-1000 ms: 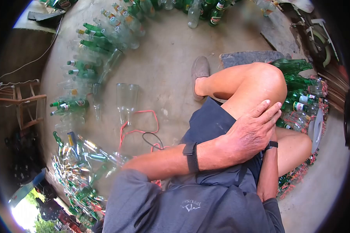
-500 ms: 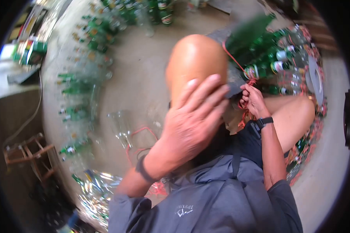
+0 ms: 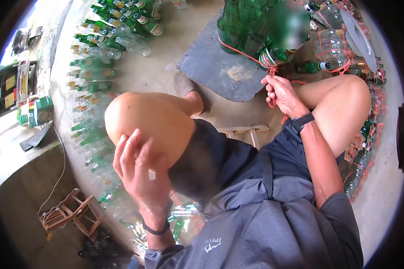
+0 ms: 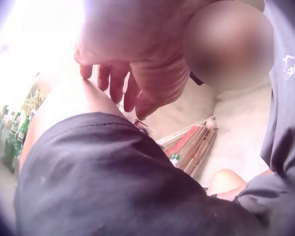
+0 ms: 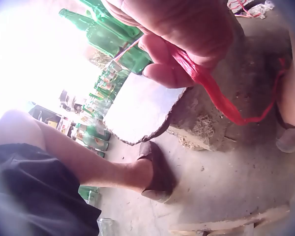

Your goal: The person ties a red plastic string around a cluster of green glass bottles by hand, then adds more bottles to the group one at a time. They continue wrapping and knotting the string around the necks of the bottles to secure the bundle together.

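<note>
The right hand point(image 3: 283, 95) grips red string point(image 3: 273, 71) drawn across green bottles point(image 3: 251, 28)

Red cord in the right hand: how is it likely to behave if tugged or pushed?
Pushed, the red cord would probably fold, since its length beyond the right hand bends in a slack curve. It seems light, being a thin strip. Tugged, it may tighten against the green bottles, where it runs fairly straight.

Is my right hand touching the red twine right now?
Touching. The right wrist view shows the red twine running out from the curled grip of your right hand.
</note>
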`<action>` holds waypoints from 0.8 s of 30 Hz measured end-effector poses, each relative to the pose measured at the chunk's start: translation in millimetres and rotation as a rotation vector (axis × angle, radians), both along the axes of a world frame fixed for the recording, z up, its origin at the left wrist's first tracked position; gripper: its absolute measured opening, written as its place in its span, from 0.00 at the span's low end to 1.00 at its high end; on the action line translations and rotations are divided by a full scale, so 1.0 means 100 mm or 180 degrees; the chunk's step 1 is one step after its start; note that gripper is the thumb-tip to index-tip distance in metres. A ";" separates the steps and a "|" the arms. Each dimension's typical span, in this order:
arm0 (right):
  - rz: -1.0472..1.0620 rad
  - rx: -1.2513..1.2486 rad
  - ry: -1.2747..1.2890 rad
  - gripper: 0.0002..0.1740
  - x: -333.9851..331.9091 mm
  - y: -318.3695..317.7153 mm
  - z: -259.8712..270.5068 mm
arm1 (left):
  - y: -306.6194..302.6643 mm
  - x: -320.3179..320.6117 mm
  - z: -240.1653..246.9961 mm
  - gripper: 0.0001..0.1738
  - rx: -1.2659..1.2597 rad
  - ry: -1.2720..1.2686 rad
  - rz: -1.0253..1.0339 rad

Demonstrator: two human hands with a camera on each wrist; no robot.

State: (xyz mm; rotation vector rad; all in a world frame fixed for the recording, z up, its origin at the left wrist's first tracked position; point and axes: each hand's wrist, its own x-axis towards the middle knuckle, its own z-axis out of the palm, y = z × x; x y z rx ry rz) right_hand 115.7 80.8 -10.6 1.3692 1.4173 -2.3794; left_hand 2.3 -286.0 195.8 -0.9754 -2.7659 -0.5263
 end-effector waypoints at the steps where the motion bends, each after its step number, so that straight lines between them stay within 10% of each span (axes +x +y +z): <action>1: 0.0032 0.0017 0.0026 0.14 -0.01 0.00 0.01 | -0.01 0.01 -0.01 0.19 -0.0027 -0.0010 -0.0014; 24: 0.0065 0.0043 0.0072 0.14 -0.01 -0.05 0.01 | -0.31 0.21 0.03 0.05 0.0520 -0.0715 0.0835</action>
